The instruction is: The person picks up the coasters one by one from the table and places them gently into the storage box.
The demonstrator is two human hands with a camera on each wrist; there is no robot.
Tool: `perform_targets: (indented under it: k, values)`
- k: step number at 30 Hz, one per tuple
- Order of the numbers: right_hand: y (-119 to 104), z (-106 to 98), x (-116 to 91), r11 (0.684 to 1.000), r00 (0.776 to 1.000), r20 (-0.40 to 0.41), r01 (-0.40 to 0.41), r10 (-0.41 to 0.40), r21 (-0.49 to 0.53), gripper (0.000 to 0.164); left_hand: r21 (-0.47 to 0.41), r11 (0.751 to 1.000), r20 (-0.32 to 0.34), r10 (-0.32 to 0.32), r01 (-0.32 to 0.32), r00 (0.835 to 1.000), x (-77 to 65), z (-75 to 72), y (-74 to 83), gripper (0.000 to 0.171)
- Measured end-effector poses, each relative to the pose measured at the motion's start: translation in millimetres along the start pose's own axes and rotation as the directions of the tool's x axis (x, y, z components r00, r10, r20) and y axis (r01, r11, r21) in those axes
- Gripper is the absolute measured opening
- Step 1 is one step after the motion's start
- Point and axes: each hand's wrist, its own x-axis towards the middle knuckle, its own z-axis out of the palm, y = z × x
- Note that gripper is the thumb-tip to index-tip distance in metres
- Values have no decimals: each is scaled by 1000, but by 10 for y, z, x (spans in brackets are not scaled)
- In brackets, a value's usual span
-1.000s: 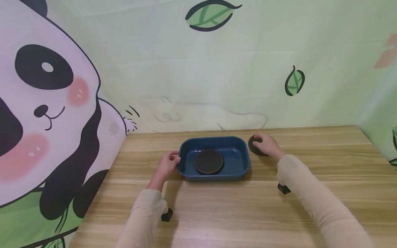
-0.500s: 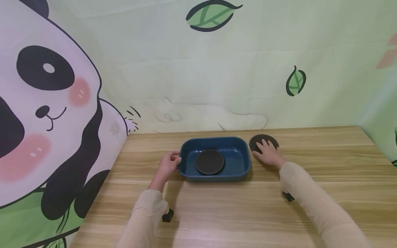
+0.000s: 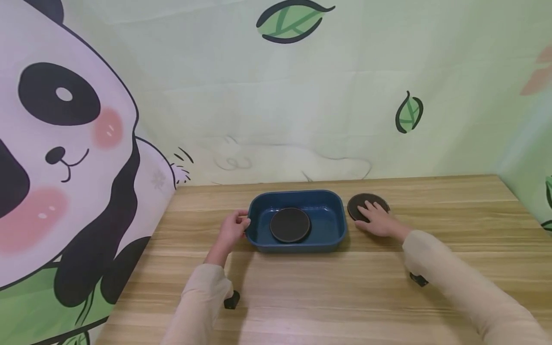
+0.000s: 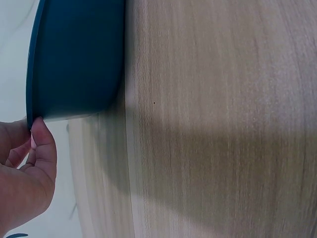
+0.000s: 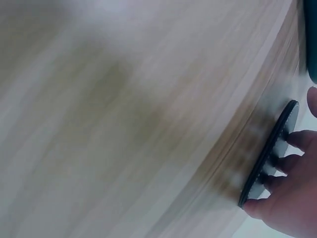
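A blue rectangular container [image 3: 319,248] with rounded corners stands upright on the wooden table. Inside its left half lies a black round coaster [image 3: 290,224]. My left hand [image 3: 233,230] pinches the container's left rim between thumb and fingers, plain in the left wrist view too. Just right of the container is a second black coaster [image 3: 360,203], partly covered by my right hand [image 3: 379,220]. The fingers of that hand are spread over the coaster's top, and in the right wrist view several fingertips touch it while the thumb [image 5: 312,101] stands apart.
The wooden table [image 3: 293,297] runs back to a pale green cloth backdrop [image 3: 302,120] with leaf drawings. A large printed panda [image 3: 86,143] fills the left side. Each wrist carries a small black device [image 3: 231,300] under the sleeve.
My right hand has gone from curled fingers at the second coaster to spread fingers on top. That coaster has shifted slightly toward me. The left hand and container have stayed put.
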Motion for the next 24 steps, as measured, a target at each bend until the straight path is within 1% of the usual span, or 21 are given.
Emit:
perform_targets:
  k: [2, 4, 7, 10, 13, 15, 20, 24]
  values:
    - [2, -16, -29, 1000, 1000, 1, 30, -30, 10, 59, 2, 1000, -1, -2, 2, 1000, -5, -8, 5, 30]
    - [13, -30, -50, 997, 998, -15, 66, -66, 29, 56, 1, 1000, -2, -6, 6, 1000, -6, -13, 11, 30]
    - [50, -55, -50, 989, 992, -73, 114, -107, 95, 51, 1, 1000, 1, -9, 9, 1000, -4, -20, 9, 30]
    - [104, -103, -26, 977, 985, -140, 128, -105, 168, 47, 5, 1000, 7, -2, 2, 1000, 3, -21, -1, 30]
    - [171, -161, 5, 971, 984, -167, 99, -63, 216, 48, 5, 1000, 7, 4, -4, 1000, 5, -17, -2, 31]
    - [223, -191, 27, 970, 987, -161, 68, -30, 231, 52, 3, 1000, 3, 1, -1, 1000, 7, -12, -1, 30]
    - [347, -214, 76, 963, 992, -110, -32, 63, 266, 60, 1, 1000, -3, -13, 13, 1000, 4, -4, 3, 30]
    - [392, -225, 101, 955, 992, -84, -66, 94, 289, 64, 0, 1000, 0, -19, 19, 1000, -1, -9, 7, 30]
